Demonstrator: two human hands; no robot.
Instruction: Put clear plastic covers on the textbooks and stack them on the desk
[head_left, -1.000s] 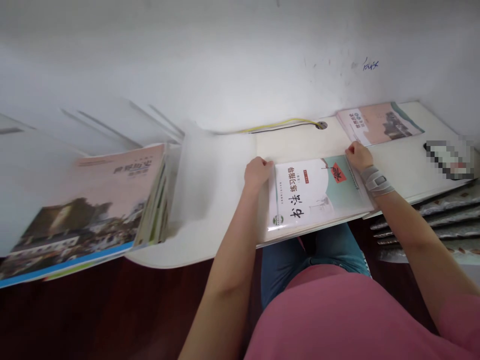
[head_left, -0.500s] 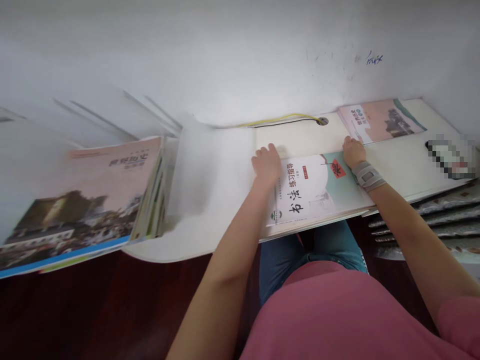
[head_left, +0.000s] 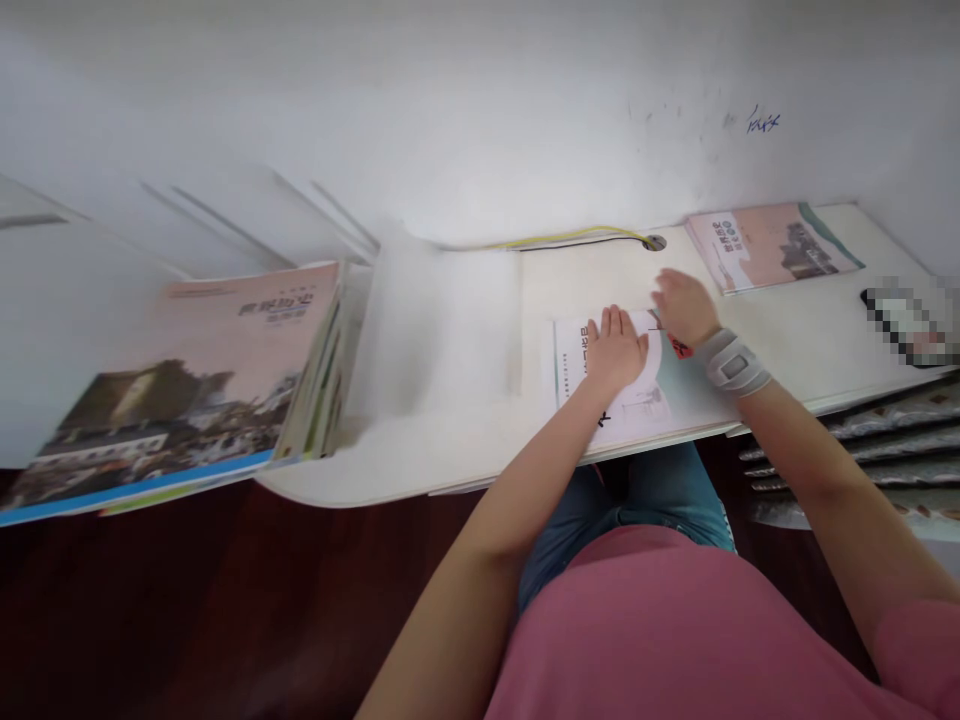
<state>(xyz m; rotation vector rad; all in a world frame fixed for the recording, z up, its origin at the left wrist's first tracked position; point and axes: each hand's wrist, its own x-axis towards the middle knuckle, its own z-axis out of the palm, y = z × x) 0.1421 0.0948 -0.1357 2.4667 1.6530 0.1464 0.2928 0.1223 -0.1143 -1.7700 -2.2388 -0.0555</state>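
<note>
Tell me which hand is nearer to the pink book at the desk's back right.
Right. The right hand is left of the pink book, apart from it; the left hand is farther left, on the white-and-green book.

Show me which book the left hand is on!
The white and green book: the left hand lies flat on it. No hand touches the far pink book or left book stack.
</note>
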